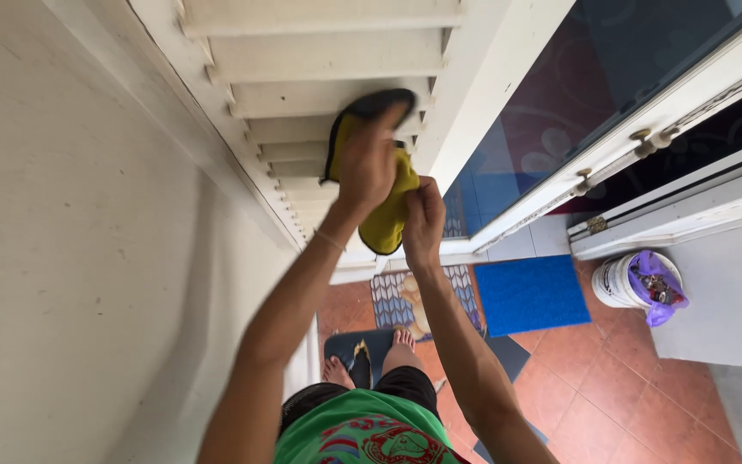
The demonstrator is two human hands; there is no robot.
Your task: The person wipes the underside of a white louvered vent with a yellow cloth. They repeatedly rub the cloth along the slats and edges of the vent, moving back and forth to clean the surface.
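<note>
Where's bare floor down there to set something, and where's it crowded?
Bare red tile floor lies right of the person's legs, bordered by the blue mat, the white bucket and the grey slab. It is crowded around the feet, where patterned and dark mats overlap. Up top, the left hand and right hand hold the yellow cloth against the white louvres.

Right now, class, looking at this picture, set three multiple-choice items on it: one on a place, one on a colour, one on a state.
1. Where does the blue mat lie?
A. on the tiled floor
B. on the shutter
C. in the bucket

2. What colour is the cloth?
A. red
B. yellow
C. white

3. What is the left hand doing?
A. hanging free
B. pressing the cloth on the louvred shutter
C. holding the bucket

Answers: 1 A, it lies flat on the red tiles; 2 B, yellow with dark trim; 3 B, its palm is on the cloth against the slats.
</note>
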